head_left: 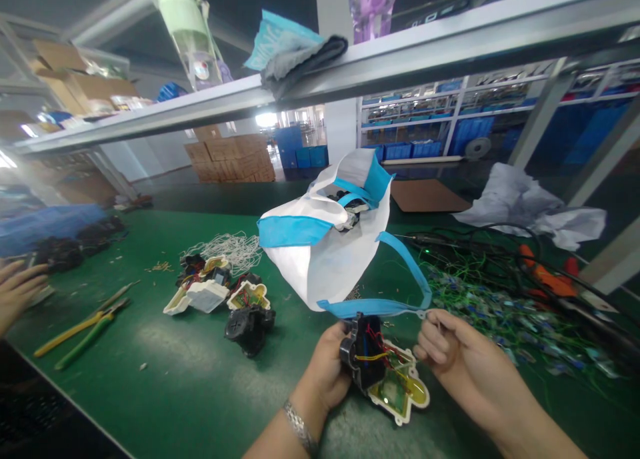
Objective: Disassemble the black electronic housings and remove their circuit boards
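Observation:
My left hand (326, 369) is closed around a small electronic assembly (383, 372): a black plastic block with red, yellow and blue wires joined to a white-rimmed yellow circuit piece. My right hand (453, 355) sits just right of it, fingers curled, pinching something thin near the blue strap of a white and blue cloth bag (330, 245). The bag stands right behind both hands and holds more parts.
A pile of similar white, yellow and black parts (225, 295) lies left of the bag, with a white mesh behind it. Yellow and green pliers (83, 329) lie far left. Another person's hand (17, 289) shows at the left edge. Cables and an orange tool (545, 279) lie right.

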Demonstrator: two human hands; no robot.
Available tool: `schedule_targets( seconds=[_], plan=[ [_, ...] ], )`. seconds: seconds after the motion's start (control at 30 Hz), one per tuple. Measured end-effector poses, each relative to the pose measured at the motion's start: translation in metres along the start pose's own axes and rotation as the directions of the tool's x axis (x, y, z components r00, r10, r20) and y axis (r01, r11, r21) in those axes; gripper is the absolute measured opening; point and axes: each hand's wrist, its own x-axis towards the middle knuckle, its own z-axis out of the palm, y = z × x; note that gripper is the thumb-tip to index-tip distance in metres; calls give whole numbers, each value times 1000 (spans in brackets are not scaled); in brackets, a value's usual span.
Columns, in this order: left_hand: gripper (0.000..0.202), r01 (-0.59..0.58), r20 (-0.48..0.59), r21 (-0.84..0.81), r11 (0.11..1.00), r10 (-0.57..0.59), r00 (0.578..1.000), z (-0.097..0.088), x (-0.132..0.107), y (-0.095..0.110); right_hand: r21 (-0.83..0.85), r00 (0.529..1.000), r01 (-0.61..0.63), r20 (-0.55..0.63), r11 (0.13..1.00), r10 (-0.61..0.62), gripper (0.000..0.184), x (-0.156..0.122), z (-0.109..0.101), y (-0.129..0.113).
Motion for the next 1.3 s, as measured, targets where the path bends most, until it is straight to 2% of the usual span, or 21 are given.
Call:
schedule_targets(
  seconds=[0.2,0.37,0.43,0.57,0.6,0.63,0.67,0.77,0.83,0.9,1.03,1.17,1.3],
  plan=[
    [11,29,-60,-115,993,-36,998,-4,0,-1,-206,998,21,-55,978,-33,41,4,-6,-4],
    [14,94,-50,-226,970,-108,993,-5,-1,5,-463,998,-50,-64,885,24,44,12,-17,-6],
    [12,67,-59,-203,977,-80,995,-4,-2,7,-587,998,-57,-42,807,40,47,13,-20,-9],
    [17,18,-11,-116,993,-19,1000,-3,-5,8,-849,989,-45,37,527,144,50,11,-22,-11],
    [19,11,11,-86,996,-11,1000,-4,-5,7,-871,984,-33,58,489,170,50,10,-22,-10],
    [21,8,36,-53,999,-6,999,-5,-5,6,-867,980,-22,80,498,182,49,9,-21,-8],
    [22,8,63,-22,1000,-6,998,-6,-6,5,-832,979,-16,100,554,178,47,8,-21,-5],
    [20,21,128,40,999,-26,991,-10,-6,3,-532,993,-27,86,847,85,41,8,-17,2],
    [19,35,139,41,999,-40,990,-11,-6,3,-329,1000,-14,5,944,16,39,10,-15,3],
    [19,50,128,19,999,-52,990,-12,-5,3,-262,998,3,-53,965,-17,36,13,-15,2],
    [21,37,38,-70,997,-35,999,-14,-4,7,-277,997,-12,-76,961,-10,31,16,-20,-6],
    [26,7,-49,-137,990,-14,999,-15,-4,12,-363,993,-122,-42,924,115,31,17,-26,-9],
    [22,-1,-109,-176,984,-18,994,-13,-5,15,-469,968,-221,1,855,251,31,16,-29,-4]
  ],
)
